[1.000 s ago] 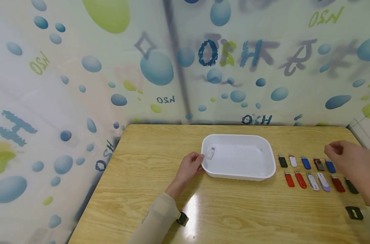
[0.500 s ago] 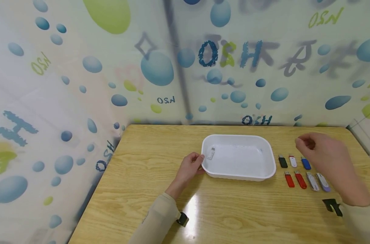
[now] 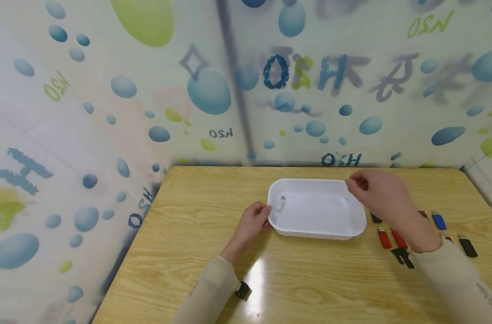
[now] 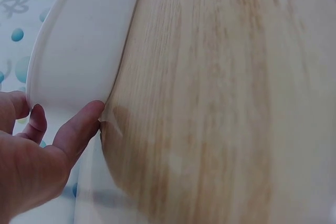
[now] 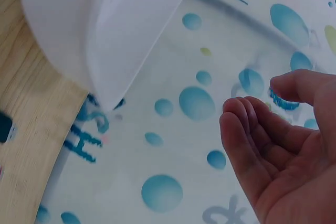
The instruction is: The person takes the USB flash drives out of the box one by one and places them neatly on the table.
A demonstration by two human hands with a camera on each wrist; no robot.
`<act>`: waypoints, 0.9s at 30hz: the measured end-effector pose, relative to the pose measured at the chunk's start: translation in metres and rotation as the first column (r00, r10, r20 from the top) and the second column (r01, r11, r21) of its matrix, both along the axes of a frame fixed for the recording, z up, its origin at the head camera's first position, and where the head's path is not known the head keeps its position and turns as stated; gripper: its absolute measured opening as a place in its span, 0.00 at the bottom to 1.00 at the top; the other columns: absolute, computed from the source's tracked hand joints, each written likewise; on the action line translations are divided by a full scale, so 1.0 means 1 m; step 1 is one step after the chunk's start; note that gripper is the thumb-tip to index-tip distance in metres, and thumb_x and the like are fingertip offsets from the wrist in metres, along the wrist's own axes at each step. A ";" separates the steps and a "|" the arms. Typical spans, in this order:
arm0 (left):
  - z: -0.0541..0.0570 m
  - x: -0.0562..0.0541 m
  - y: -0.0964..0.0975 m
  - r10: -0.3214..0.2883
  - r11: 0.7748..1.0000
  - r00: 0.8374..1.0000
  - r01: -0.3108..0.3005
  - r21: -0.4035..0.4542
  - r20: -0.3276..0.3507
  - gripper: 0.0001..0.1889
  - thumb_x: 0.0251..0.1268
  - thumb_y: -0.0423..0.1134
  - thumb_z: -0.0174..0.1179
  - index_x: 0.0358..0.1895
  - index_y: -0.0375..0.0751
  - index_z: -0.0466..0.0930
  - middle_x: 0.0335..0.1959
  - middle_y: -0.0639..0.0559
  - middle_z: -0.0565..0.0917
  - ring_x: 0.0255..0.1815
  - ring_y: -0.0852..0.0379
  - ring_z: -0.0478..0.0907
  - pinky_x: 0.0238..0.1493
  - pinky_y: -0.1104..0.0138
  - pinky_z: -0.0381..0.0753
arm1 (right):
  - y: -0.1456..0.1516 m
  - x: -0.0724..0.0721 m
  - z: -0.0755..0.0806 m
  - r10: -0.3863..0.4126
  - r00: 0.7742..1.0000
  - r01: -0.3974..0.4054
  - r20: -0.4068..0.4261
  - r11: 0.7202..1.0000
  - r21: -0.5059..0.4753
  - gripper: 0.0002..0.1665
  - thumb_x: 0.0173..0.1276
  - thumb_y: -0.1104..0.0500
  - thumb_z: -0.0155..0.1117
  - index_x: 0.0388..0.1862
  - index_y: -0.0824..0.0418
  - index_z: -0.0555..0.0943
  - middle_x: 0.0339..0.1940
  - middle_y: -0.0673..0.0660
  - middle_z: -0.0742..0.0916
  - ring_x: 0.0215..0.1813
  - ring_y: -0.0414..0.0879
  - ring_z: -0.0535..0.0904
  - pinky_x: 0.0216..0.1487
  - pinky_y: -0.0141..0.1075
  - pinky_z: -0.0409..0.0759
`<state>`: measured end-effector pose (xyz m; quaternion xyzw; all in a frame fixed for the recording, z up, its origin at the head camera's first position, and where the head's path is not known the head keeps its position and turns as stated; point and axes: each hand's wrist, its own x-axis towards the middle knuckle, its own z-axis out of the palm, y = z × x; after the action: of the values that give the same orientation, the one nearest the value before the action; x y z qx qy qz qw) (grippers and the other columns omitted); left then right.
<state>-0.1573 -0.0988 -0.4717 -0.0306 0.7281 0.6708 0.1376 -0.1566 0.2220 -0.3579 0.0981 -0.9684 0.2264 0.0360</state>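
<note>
A white rectangular tray [image 3: 316, 216] stands on the wooden table, with one pale USB flash drive [image 3: 280, 204] lying inside near its left end. My left hand [image 3: 252, 222] grips the tray's left end. In the left wrist view, the thumb [image 4: 84, 124] is at the base of its wall and other fingers reach the rim. My right hand [image 3: 377, 191] is raised over the tray's back right corner. Its fingers [image 5: 239, 145] are loosely bent, with a gap to the thumb and nothing between them in the right wrist view.
Right of the tray lie several more flash drives in two rows, including a red one [image 3: 385, 238], a blue one [image 3: 439, 221] and a black one [image 3: 467, 246]. My right forearm covers some of them. A patterned curtain [image 3: 213, 90] hangs behind the table [image 3: 213, 189].
My right hand has swept left from the far end of the drive rows to the tray's right corner. The left hand and the tray stay in place.
</note>
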 end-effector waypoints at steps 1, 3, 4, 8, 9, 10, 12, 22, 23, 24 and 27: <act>0.000 0.000 0.000 0.000 1.000 1.000 0.000 0.002 0.003 0.17 0.83 0.41 0.53 0.50 0.25 0.75 0.51 0.36 0.81 0.47 0.47 0.83 0.49 0.59 0.91 | -0.005 -0.002 0.000 0.011 1.000 -0.011 0.007 1.000 -0.002 0.16 0.77 0.52 0.62 0.46 0.65 0.85 0.34 0.55 0.87 0.34 0.50 0.78 0.32 0.40 0.80; 0.000 0.000 0.000 0.000 1.000 1.000 0.000 0.003 0.003 0.17 0.83 0.41 0.53 0.50 0.24 0.75 0.50 0.36 0.81 0.46 0.48 0.83 0.49 0.59 0.91 | -0.014 -0.005 -0.001 0.037 0.999 -0.037 0.007 0.999 0.000 0.16 0.77 0.52 0.61 0.44 0.64 0.86 0.33 0.54 0.87 0.33 0.49 0.77 0.33 0.40 0.79; 0.000 0.000 0.000 0.000 1.000 1.000 0.000 0.005 0.005 0.17 0.83 0.41 0.53 0.49 0.24 0.75 0.50 0.36 0.81 0.46 0.47 0.83 0.49 0.59 0.91 | -0.019 -0.007 -0.001 0.049 0.999 -0.049 0.007 0.999 0.003 0.15 0.77 0.52 0.61 0.43 0.63 0.86 0.33 0.53 0.86 0.32 0.49 0.77 0.32 0.40 0.78; 0.000 -0.001 -0.001 0.000 1.000 1.000 0.000 0.002 0.007 0.17 0.83 0.41 0.54 0.50 0.24 0.76 0.51 0.36 0.81 0.47 0.46 0.83 0.49 0.58 0.90 | -0.036 -0.012 -0.002 0.100 0.995 -0.100 -0.006 0.995 0.024 0.15 0.77 0.52 0.61 0.41 0.63 0.86 0.30 0.52 0.85 0.30 0.47 0.76 0.30 0.38 0.76; 0.000 -0.001 -0.001 0.000 1.000 1.000 0.000 0.001 0.010 0.17 0.83 0.41 0.54 0.50 0.24 0.76 0.51 0.36 0.81 0.47 0.46 0.83 0.50 0.58 0.90 | -0.040 -0.014 -0.003 0.111 0.994 -0.111 -0.010 0.993 0.031 0.15 0.77 0.52 0.61 0.40 0.63 0.86 0.29 0.51 0.84 0.30 0.47 0.75 0.30 0.38 0.76; 0.001 -0.001 -0.001 0.000 1.000 1.000 0.000 -0.001 0.014 0.17 0.83 0.41 0.54 0.50 0.24 0.76 0.51 0.36 0.81 0.48 0.46 0.83 0.50 0.58 0.90 | -0.044 -0.015 -0.003 0.118 0.993 -0.118 -0.008 0.992 0.035 0.15 0.76 0.52 0.61 0.40 0.63 0.86 0.28 0.51 0.84 0.29 0.47 0.75 0.29 0.38 0.75; 0.001 -0.001 -0.001 0.000 1.000 1.000 0.000 -0.004 0.015 0.17 0.83 0.41 0.54 0.50 0.24 0.77 0.51 0.35 0.81 0.48 0.46 0.84 0.51 0.57 0.90 | -0.051 -0.017 -0.002 0.131 0.991 -0.130 -0.010 0.990 0.050 0.15 0.76 0.53 0.62 0.40 0.63 0.86 0.27 0.51 0.83 0.28 0.47 0.74 0.28 0.37 0.74; 0.001 0.000 -0.002 -0.004 1.000 1.000 0.005 0.013 -0.004 0.18 0.83 0.41 0.53 0.47 0.22 0.76 0.49 0.34 0.81 0.49 0.42 0.84 0.51 0.56 0.90 | -0.080 -0.037 -0.001 0.175 0.981 -0.180 0.081 0.982 0.061 0.14 0.75 0.51 0.64 0.41 0.62 0.87 0.25 0.50 0.83 0.26 0.45 0.74 0.27 0.35 0.73; 0.001 0.000 -0.002 -0.006 1.000 1.000 0.005 0.010 0.002 0.18 0.83 0.41 0.54 0.47 0.23 0.76 0.49 0.35 0.81 0.49 0.43 0.84 0.51 0.57 0.90 | -0.083 -0.040 -0.002 0.184 0.979 -0.189 0.088 0.980 0.059 0.14 0.75 0.51 0.63 0.41 0.62 0.87 0.25 0.50 0.83 0.26 0.44 0.74 0.27 0.36 0.74; 0.001 0.000 -0.002 -0.007 1.000 1.000 0.006 0.006 0.007 0.18 0.83 0.41 0.53 0.47 0.23 0.76 0.49 0.35 0.81 0.49 0.44 0.84 0.50 0.58 0.90 | -0.086 -0.042 -0.002 0.192 0.977 -0.198 0.098 0.979 0.055 0.15 0.76 0.51 0.63 0.41 0.62 0.87 0.26 0.50 0.84 0.26 0.44 0.75 0.26 0.36 0.74; 0.001 0.000 -0.002 -0.006 1.000 1.000 0.006 -0.001 0.014 0.18 0.83 0.42 0.54 0.48 0.23 0.77 0.49 0.36 0.81 0.48 0.46 0.84 0.49 0.60 0.90 | -0.094 -0.048 -0.003 0.218 0.967 -0.224 0.129 0.974 0.036 0.15 0.76 0.51 0.63 0.42 0.62 0.86 0.27 0.50 0.85 0.26 0.44 0.76 0.27 0.36 0.75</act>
<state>-0.1577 -0.1007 -0.4706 -0.0331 0.7275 0.6698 0.1447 -0.2045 0.1284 -0.3611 0.1919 -0.9572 0.2100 -0.0525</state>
